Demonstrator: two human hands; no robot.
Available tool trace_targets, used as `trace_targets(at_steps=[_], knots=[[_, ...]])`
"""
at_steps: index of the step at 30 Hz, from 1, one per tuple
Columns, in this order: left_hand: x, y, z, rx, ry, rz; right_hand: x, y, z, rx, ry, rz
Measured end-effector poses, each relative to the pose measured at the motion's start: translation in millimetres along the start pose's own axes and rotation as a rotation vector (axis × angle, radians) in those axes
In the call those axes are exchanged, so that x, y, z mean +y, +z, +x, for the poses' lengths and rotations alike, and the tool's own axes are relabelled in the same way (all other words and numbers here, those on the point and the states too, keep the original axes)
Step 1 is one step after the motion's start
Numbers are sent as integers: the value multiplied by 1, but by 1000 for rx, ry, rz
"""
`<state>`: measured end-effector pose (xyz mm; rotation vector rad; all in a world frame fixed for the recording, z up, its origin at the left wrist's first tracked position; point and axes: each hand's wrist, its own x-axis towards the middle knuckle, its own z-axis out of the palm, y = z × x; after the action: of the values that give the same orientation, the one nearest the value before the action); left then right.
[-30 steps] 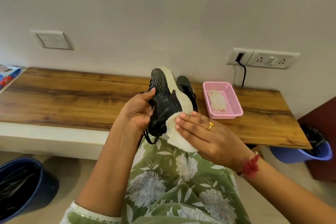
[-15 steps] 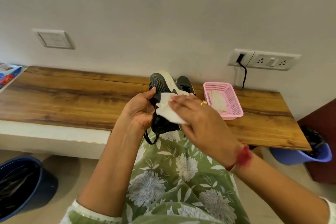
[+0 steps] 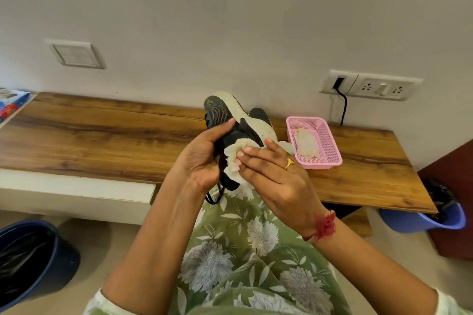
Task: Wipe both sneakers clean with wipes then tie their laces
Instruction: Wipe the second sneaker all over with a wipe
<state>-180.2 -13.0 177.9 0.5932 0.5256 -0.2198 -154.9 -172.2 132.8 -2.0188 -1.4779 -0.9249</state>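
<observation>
Glossy wood-grain bench top (image 3: 102, 140), pink perforated plastic basket (image 3: 330, 146), crumpled soft wipe (image 3: 234, 161)

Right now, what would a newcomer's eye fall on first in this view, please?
The two hands at centre draw the eye: the left hand grips a black sneaker with a white sole, held over the lap, while the right hand presses a white wipe against its side. Just to their right, a pink basket holding another wipe stands on the wooden bench, with the second sneaker behind the held one.
</observation>
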Motion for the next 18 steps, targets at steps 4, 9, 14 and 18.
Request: trace_targets(at_steps=[4,9,14,18], knots=[[1,2,1,-18,42,6,5,-3,4,3,-61,63],[5,-2,-3,-105,172,233,-14,-32,30,309,817,908],[9,-8,-5,-121,265,474,19,-63,51,535,1364,1602],[4,-13,0,0,247,541,21,-65,55,580,1609,1718]])
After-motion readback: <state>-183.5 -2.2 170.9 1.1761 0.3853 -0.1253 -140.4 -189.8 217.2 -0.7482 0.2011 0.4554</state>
